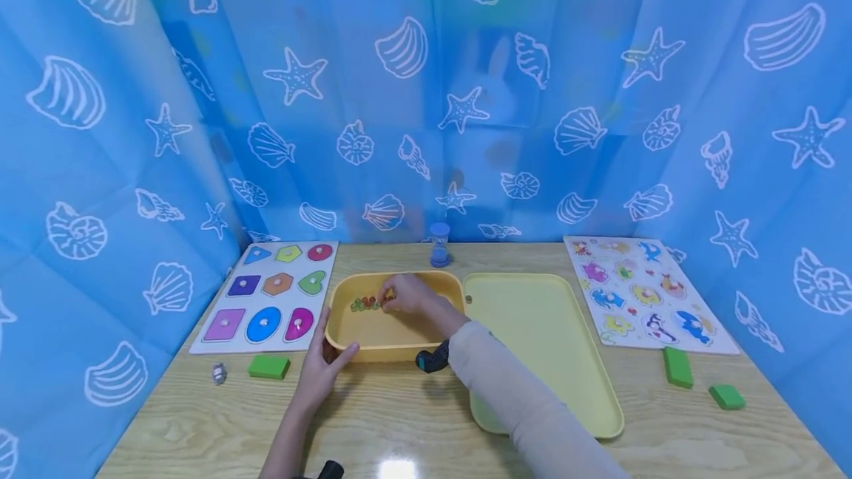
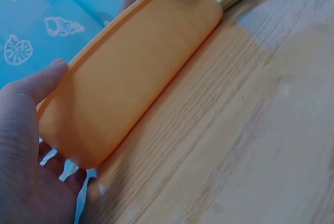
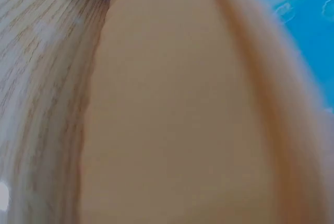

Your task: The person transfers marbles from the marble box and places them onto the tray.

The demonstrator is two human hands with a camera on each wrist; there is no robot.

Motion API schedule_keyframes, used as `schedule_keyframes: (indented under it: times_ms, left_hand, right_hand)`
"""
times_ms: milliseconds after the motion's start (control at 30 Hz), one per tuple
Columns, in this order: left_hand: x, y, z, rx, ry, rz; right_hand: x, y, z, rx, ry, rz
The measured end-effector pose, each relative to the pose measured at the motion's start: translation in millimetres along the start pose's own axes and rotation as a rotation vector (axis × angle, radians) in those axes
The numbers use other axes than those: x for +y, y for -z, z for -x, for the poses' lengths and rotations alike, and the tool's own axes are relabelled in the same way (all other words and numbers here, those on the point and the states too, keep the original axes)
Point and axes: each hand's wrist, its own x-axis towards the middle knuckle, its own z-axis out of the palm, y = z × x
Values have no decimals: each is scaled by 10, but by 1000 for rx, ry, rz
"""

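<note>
An orange plastic bin stands mid-table. My left hand holds its near left corner, thumb on the rim and fingers round the end; the left wrist view shows this hand on the bin wall too. Inside, several small green and red glass marbles lie grouped in rows. My right hand reaches in over the front rim, thumb and fingers pinching a small marble that they mostly hide. Only the bin's outer wall fills the right wrist view; the right hand is out of it.
Right of the bin lies a yellow tray, a small round bead at its top left. Puzzle boards lie left and right. A blue sand timer stands behind. Green blocks and a small silvery figure lie nearer.
</note>
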Motion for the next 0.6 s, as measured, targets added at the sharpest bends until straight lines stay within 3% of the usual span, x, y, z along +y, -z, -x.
schedule_keyframes:
  times_ms: [133, 267, 333, 433, 600]
  left_hand:
    - [-3, -22, -5, 1, 3, 4]
    - [22, -22, 9, 4, 13, 3]
    - [33, -13, 19, 2, 12, -4]
    - [32, 3, 31, -2, 4, -9]
    - [12, -5, 35, -7, 1, -9]
  right_hand:
    - [-40, 251, 167, 36, 36, -96]
    - [60, 579, 513, 115, 83, -130]
    - [206, 698, 745, 175, 80, -125]
    - [513, 780, 1112, 254, 10, -136]
    - [1089, 707, 1659, 314, -120, -71]
